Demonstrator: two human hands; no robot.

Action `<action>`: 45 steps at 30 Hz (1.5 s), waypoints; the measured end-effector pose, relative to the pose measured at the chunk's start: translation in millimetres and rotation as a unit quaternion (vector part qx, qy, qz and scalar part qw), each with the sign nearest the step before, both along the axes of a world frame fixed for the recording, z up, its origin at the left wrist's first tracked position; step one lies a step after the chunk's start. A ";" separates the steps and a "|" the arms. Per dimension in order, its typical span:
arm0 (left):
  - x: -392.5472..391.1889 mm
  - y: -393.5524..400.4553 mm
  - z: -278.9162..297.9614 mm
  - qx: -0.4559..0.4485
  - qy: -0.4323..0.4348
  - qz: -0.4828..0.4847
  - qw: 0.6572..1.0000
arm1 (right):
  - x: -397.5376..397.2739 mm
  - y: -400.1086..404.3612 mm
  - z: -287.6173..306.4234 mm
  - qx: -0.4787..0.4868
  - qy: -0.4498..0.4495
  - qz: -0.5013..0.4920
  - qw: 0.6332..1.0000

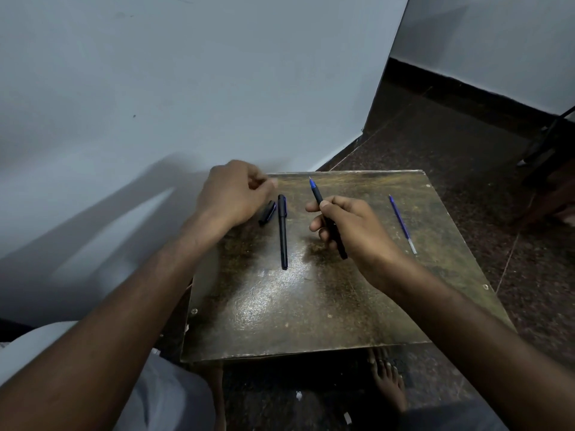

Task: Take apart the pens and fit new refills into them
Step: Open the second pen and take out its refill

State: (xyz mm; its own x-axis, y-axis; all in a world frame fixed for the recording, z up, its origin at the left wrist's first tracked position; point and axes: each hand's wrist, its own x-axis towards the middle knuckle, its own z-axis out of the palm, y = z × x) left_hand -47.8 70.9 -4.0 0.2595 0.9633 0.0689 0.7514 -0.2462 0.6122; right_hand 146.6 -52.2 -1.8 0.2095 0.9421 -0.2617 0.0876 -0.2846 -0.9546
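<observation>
Altogether two black pens show: one capped pen [282, 231] lies on the wooden board [311, 306], one uncapped pen [326, 216] is pinched in the right hand [348, 228]. Beside the capped pen lies one loose cap [267, 213], under the loosely curled, empty left hand [231, 194]. One blue refill [402, 223] lies right of it.

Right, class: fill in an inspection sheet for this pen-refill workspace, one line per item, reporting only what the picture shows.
Surface: small dark worn table, glossy in the middle.
Job's things: capped black pen lying flat; loose cap to its left; uncapped pen, blue tip pointing away, held off the table; blue refill lying near the right edge.
Clutter: nothing seen on the table.
Grippers: right hand grips the uncapped pen; left hand loosely curled above the cap, contents unclear.
Cables: nothing seen.
Surroundings: pale wall, dark speckled floor, bare foot under the table.
</observation>
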 end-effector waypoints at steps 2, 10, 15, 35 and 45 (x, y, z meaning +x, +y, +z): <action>7.7 -7.4 9.4 -0.078 -0.120 -0.066 0.988 | 1.8 1.3 0.1 0.005 0.068 0.001 0.998; 30.3 -27.3 5.1 -0.236 -0.362 -0.150 0.889 | 2.4 -0.4 4.4 0.044 0.126 0.078 0.988; 29.2 -25.4 8.3 -0.252 -0.366 -0.172 0.879 | 4.6 -3.4 9.4 0.048 0.133 0.102 0.985; 35.0 -35.6 2.3 -0.212 -0.376 -0.153 0.889 | 10.6 -3.2 11.7 0.013 0.076 0.059 0.995; 33.9 -36.8 5.6 -0.196 -0.399 -0.109 0.889 | 20.0 -0.5 14.8 -0.018 0.098 0.147 0.984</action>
State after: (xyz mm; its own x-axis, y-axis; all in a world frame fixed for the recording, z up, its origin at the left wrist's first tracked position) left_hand -13.9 34.1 1.6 0.4617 0.8869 -0.0148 0.0002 0.0165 0.9999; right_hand 166.6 -52.7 13.0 -0.1294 0.9436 -0.3047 -0.0131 -0.3089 -0.9510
